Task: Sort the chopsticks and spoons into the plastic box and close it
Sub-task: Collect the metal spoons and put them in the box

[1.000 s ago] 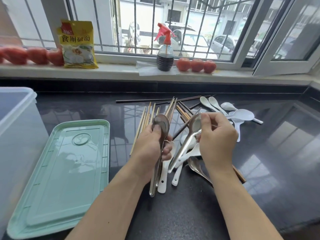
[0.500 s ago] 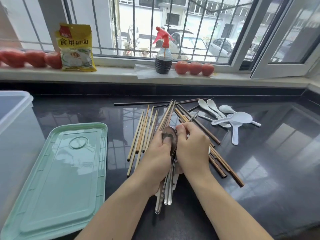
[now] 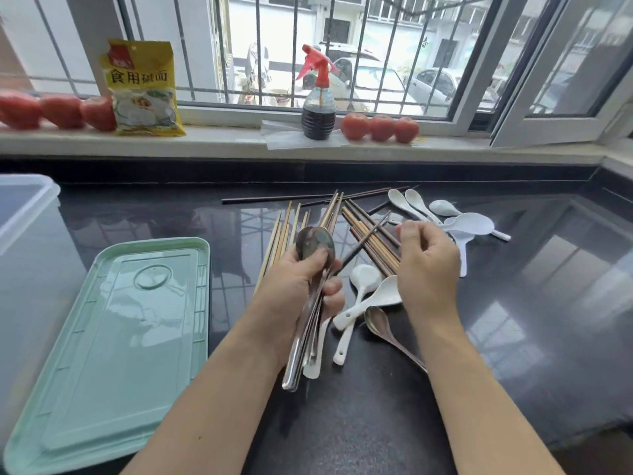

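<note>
My left hand (image 3: pixel 291 289) grips a bundle of metal spoons (image 3: pixel 315 243), bowls up and handles pointing down toward me. My right hand (image 3: pixel 426 265) hovers just to its right over the brown chopsticks (image 3: pixel 364 231), fingers loosely curled with nothing seen in them. Pale bamboo chopsticks (image 3: pixel 279 236) lie fanned behind my left hand. White plastic spoons (image 3: pixel 364 279) and one metal spoon (image 3: pixel 376 322) lie on the counter between my wrists. More white spoons (image 3: pixel 409 204) sit at the back right. The clear plastic box (image 3: pixel 24 214) stands at the far left, its green lid (image 3: pixel 113 337) flat beside it.
Two dark chopsticks (image 3: pixel 274 198) lie crosswise at the back of the black counter (image 3: pixel 513 320). On the windowsill stand a yellow packet (image 3: pixel 142 87), a red-topped spray bottle (image 3: pixel 318 111) and rows of tomatoes (image 3: pixel 380 126).
My right hand laid a metal spoon onto the bundle in my left hand, then let go and drew away to the right, uncovering the white spoons below.
</note>
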A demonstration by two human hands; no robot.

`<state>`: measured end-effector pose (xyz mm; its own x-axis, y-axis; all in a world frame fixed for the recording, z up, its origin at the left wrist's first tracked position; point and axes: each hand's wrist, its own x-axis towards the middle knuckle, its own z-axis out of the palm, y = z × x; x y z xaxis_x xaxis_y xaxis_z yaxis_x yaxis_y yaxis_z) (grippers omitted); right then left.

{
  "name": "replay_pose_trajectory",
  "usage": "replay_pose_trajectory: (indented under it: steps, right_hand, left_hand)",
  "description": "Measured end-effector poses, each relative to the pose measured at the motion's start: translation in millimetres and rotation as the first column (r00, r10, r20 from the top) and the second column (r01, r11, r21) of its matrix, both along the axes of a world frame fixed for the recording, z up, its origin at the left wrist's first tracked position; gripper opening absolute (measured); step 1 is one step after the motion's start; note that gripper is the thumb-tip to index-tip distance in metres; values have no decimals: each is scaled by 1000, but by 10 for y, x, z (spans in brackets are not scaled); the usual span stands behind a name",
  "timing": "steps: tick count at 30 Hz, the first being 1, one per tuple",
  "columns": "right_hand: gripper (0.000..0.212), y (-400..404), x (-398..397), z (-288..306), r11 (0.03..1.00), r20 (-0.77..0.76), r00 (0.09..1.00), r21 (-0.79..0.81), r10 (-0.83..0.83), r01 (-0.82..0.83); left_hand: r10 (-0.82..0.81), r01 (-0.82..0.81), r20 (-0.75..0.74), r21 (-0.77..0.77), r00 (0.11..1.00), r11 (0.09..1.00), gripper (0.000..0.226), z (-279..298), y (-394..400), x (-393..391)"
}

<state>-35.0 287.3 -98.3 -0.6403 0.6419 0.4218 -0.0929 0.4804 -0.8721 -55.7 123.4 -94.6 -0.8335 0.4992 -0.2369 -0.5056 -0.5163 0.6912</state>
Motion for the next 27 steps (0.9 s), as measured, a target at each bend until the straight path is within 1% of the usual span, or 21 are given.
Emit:
replay_pose_trajectory:
  steps: [2,3,4,5,6,7,8,9,10,11,12,13,15,17,18,21,22,24,26,27]
  right_hand:
    - [25,118,90,100,998,11,998,28,-58,57]
    - [23,166,174,170,998,57,998,58,-34,31]
    - [20,199,277,232,994,160,987,104,17,-34]
    - [16,212,386,266,982,316,946,148,69,-121]
    - [13,208,486,258,960,489,866,183,100,-214]
    - [10,187,570,216,929,642,760,215,99,-302]
    - [8,160,631,147,894,750,658,246,69,-374]
    - [12,127,666,68,864,814,580,268,34,-426]
    - [17,89,680,-4,847,836,549,285,10,-449]
    - [18,58,679,-57,846,827,562,301,-2,-440]
    - [18,43,671,-82,853,802,597,313,-2,-417]
    - [17,33,664,-80,862,784,621,314,2,-398]
    - [19,28,655,-67,865,784,621,307,6,-396]
    - [21,11,670,-59,861,797,604,307,0,-406]
    - [21,-1,682,-52,864,792,611,308,0,-399]
    - [26,-19,705,-5,903,716,696,265,49,-337]
    - [28,-32,714,30,923,671,738,233,74,-305]
    - [29,-79,727,130,961,559,810,76,179,-266]
    - [18,-197,734,260,944,415,848,-136,330,-301]
    - [8,-276,732,320,928,359,858,-192,368,-318]
  left_hand:
    - [26,-28,82,18,996,999,22,-6,-59,-26]
    - [31,-36,120,41,992,999,27,-8,-92,-40]
    - [38,-50,160,75,986,996,28,-8,-127,-54]
    - [50,-72,197,104,979,992,28,-10,-151,-67]
    - [71,-99,222,116,972,988,25,-11,-168,-74]
    - [103,-131,228,112,968,985,22,-28,-170,-90]
    - [142,-168,219,107,965,980,17,-46,-166,-101]
    - [186,-212,206,111,961,971,12,-66,-153,-119]
    - [225,-253,200,127,954,959,13,-73,-150,-125]
    - [247,-279,205,144,947,949,18,-86,-156,-134]
    - [244,-280,212,160,946,946,20,-91,-169,-138]
    - [218,-256,213,174,952,951,17,-99,-185,-139]
    - [141,-176,207,161,968,971,11,-104,-211,-111]
    - [85,-110,186,130,979,985,13,-103,-209,-78]
    - [59,-81,172,124,983,989,15,-95,-199,-60]
    - [6,-16,122,79,993,997,14,-79,-177,-43]
    - [1,-7,105,61,995,998,13,-75,-171,-29]
    - [10,-13,75,27,997,1000,8,-87,-158,-1]
    - [22,-22,36,-9,999,1000,7,-83,-124,68]
    - [10,-10,13,-21,1000,1000,9,-74,-106,118]
